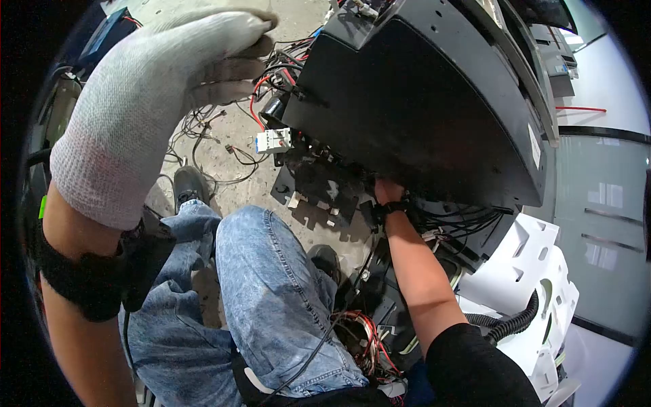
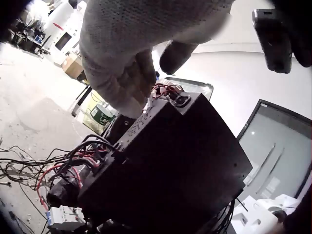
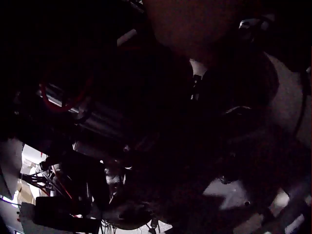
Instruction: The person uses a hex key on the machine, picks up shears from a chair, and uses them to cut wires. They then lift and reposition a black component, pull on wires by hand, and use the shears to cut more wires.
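Housing, black and tilted up on edge, stands between the two hands. The gloved left hand is raised at its upper corner, fingers curled just beside the red wires there. I cannot tell whether they grip the corner, the wires or nothing. The bare right hand reaches under the lower edge, its fingers hidden among black cables. The right wrist view is too dark to show whether they are spread or closed on anything. A white breaker sits below the left fingers. The step looks like work by feel on the underside wiring while the left hand steadies the housing. The next move likely calls for a firm hold above and careful fingers below, without snagging cables.
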`<state>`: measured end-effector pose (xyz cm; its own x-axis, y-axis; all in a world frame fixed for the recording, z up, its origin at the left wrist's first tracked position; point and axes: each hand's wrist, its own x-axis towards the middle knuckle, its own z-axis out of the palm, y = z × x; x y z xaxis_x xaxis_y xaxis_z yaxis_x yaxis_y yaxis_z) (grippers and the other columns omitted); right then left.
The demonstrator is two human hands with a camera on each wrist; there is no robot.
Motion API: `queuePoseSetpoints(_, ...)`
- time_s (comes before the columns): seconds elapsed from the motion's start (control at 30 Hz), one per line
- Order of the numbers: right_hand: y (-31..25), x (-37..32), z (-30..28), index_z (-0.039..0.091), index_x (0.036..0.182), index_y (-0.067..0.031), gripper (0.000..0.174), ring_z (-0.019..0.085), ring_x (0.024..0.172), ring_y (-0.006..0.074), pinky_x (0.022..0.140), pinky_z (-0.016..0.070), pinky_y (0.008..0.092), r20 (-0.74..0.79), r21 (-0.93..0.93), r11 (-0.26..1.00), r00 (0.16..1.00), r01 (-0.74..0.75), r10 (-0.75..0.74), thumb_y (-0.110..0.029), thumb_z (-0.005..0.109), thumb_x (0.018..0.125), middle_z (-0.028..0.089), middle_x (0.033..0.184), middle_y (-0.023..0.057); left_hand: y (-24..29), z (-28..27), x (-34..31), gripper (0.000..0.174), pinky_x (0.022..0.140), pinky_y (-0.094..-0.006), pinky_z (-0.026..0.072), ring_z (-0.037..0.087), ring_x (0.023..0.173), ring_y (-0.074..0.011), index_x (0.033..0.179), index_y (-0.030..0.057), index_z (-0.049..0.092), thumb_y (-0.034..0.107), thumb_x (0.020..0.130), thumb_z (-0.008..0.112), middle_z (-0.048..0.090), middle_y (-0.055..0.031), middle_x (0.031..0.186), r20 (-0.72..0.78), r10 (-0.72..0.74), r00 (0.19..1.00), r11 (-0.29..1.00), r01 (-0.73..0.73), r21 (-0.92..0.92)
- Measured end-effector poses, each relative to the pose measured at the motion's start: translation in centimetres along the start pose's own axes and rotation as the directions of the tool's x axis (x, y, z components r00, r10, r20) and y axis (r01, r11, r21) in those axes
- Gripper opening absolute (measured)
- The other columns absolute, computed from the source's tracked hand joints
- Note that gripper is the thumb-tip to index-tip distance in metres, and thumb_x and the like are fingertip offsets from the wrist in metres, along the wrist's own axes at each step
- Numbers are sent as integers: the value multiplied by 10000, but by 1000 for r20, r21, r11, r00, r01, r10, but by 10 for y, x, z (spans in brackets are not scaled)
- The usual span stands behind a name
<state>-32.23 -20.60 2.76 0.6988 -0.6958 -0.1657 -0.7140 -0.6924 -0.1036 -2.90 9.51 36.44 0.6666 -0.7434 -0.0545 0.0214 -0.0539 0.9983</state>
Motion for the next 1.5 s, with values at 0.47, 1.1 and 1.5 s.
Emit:
queuePoseSetpoints(0.47,29,4,37,363,1368,-78,536,275,1314,351,1073,217,475,-6,-113,990,997,-79,79,-351,442,914,312,1439,142,-46,0,-14,373,828,-253,475,580,946,-136,1188,7,549,247,906,509,608,-72,1031,-13,-294,956,955,295,40)
queuePoseSetpoints(1.1,10,1,18,503,1243,-55,388,427,1201,330,1017,316,419,-263,272,962,960,-22,96,-246,457,909,472,1317,140,-56,-10,-19,362,842,-254,457,582,944,-149,1152,6,576,259,899,522,616,-80,1035,-31,-329,944,944,327,-52)
queuePoseSetpoints(1.5,13,5,16,413,1351,-158,483,326,1289,362,1083,208,485,-83,25,999,996,-42,44,-344,426,905,367,1412,115,-55,-5,-19,354,830,-252,464,588,935,-141,1150,6,578,246,894,536,620,-75,1043,10,-333,943,941,333,-58)
